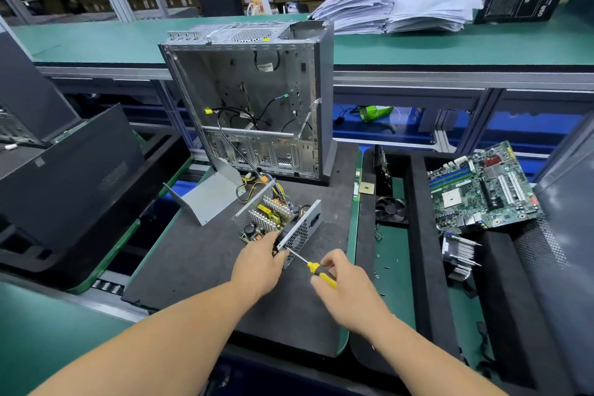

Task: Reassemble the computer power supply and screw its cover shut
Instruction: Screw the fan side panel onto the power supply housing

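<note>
Left hand (257, 264) grips the open power supply (277, 222) on the dark mat (205, 267); right hand (345, 286) grips a yellow screwdriver (316, 268), tip at its grille; cover (209, 196) lies just behind.

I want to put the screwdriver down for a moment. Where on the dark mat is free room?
Free: the dark mat left of the left hand, below the loose grey cover. Crowded: around the power supply and its wires below the computer case. The right hand holds the screwdriver.
</note>
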